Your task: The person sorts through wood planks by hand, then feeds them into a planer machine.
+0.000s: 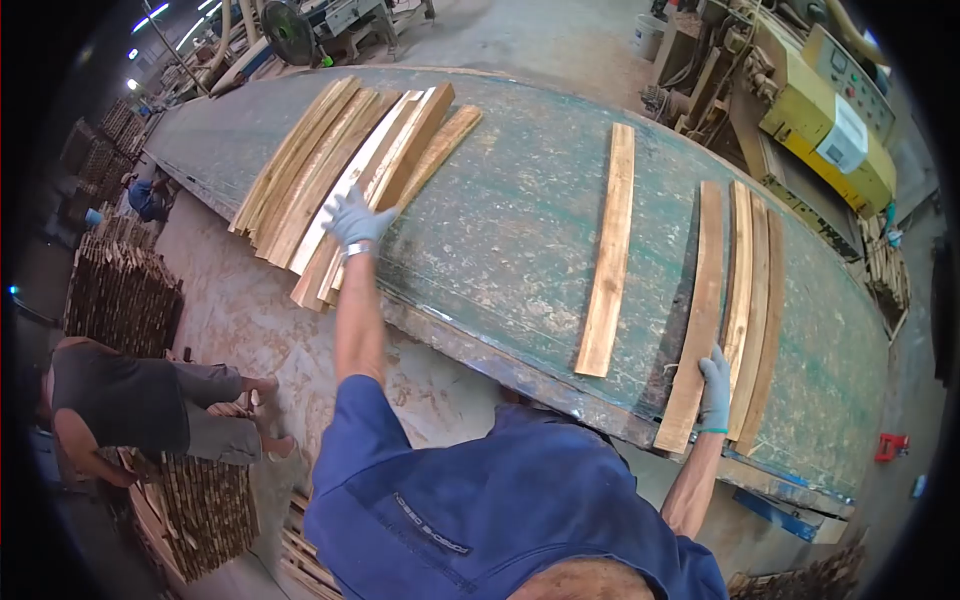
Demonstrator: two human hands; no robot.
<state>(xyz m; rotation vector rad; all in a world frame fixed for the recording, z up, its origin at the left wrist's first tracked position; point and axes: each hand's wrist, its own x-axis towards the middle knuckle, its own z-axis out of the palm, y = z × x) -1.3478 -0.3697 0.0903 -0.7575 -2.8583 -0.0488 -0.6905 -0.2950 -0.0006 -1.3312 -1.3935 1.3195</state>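
My left hand (355, 218), in a grey glove with a watch at the wrist, has its fingers spread over a pile of wooden planks (320, 165). These lie side by side at the left of the table, some raised on others. My right hand (714, 390), also gloved, grips the lower right edge of a brown plank (694, 320). Three more planks (758, 320) lie close to its right. Between the two groups, a single lighter plank (607, 250) lies lengthwise away from me.
The large green, worn table (500, 230) stretches before me. A yellow machine (830, 120) stands beyond its right end. At the left, a person (140, 400) bends beside stacked wood (205, 510); another person (148, 198) is farther back. A bucket (650, 35) stands behind the table.
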